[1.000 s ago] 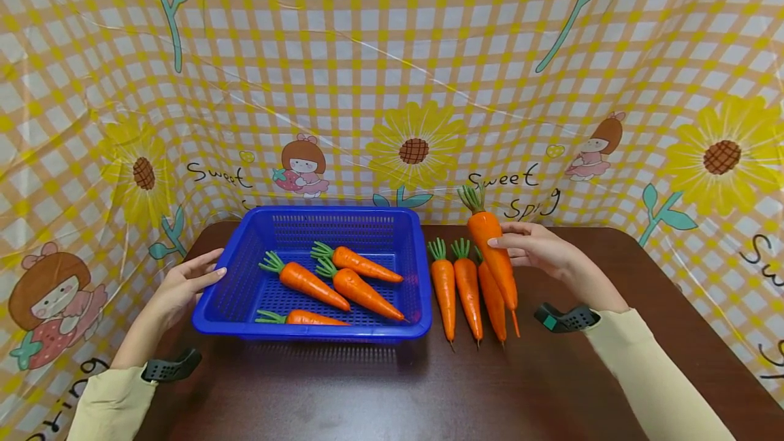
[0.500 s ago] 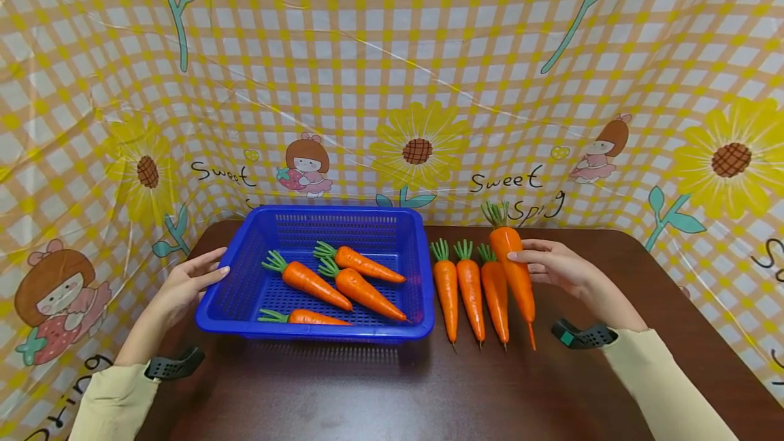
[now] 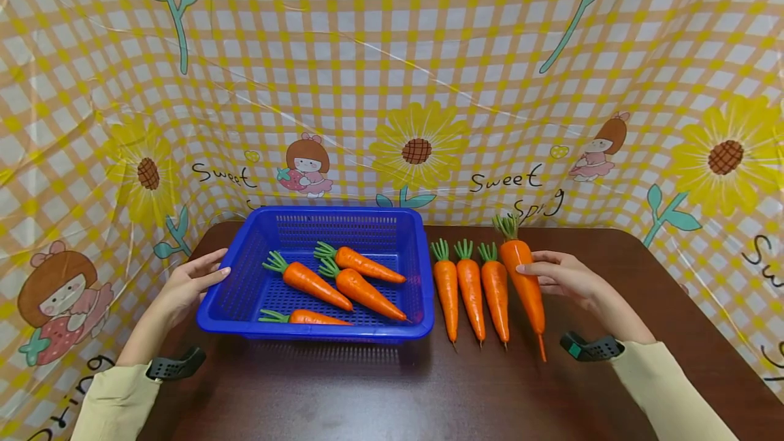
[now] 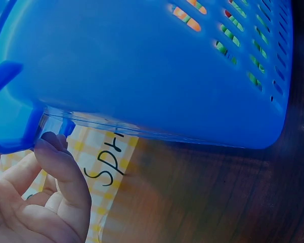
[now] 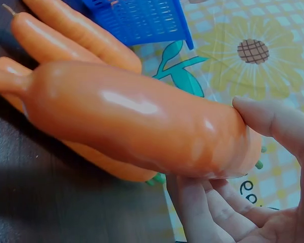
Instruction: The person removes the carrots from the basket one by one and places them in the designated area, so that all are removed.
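Observation:
My right hand (image 3: 569,279) pinches a large carrot (image 3: 525,284) between thumb and fingers, its green top up and its thin root pointing toward me. In the right wrist view this carrot (image 5: 131,119) fills the middle, thumb on one side and fingers on the other. Just left of it, three carrots (image 3: 470,298) lie side by side on the table. My left hand (image 3: 186,284) grips the left rim of a blue plastic basket (image 3: 315,327), thumb on top; the left wrist view shows fingers (image 4: 66,172) curled at the rim. Several carrots (image 3: 367,291) lie loose inside the basket.
The dark brown wooden table (image 3: 367,393) carries everything. A yellow checked cloth (image 3: 367,53) with flowers and cartoon figures hangs behind and along both sides. The basket's right wall stands close to the row of carrots.
My right hand has carried its carrot rightward and lower, from over the row to the row's right end, uncovering the third carrot. The left hand keeps its grip on the basket.

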The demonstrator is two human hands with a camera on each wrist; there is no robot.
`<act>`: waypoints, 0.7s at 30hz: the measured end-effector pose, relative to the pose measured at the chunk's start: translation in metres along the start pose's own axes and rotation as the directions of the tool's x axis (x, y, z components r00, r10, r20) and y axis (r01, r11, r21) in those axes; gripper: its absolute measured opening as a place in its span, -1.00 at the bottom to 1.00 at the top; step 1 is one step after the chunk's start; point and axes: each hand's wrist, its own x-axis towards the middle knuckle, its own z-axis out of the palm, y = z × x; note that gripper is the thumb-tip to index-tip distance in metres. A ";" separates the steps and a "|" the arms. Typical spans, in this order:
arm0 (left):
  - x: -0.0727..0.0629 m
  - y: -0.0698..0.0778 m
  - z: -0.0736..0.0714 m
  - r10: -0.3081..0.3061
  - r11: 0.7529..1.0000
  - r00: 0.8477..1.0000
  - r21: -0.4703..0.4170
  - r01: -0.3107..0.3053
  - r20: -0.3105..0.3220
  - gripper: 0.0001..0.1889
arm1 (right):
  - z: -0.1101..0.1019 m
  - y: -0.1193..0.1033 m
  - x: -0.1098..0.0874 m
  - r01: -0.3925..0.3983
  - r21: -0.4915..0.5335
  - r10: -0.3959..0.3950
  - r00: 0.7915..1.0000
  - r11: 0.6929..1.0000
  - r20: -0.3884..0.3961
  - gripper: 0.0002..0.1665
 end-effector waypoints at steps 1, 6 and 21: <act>0.000 0.000 0.000 -0.002 1.000 1.000 0.002 0.002 0.000 -0.22 | 0.000 0.001 0.000 0.002 -0.004 -0.002 1.000 1.000 0.002 0.00; 0.001 0.001 0.000 -0.009 1.000 1.000 0.000 0.009 0.002 -0.22 | -0.003 0.008 0.002 -0.005 -0.010 0.005 1.000 1.000 -0.002 0.01; 0.002 -0.002 -0.001 -0.006 1.000 1.000 -0.029 0.006 0.013 -0.23 | -0.007 0.027 0.010 -0.085 -0.025 0.084 0.995 0.996 -0.046 0.01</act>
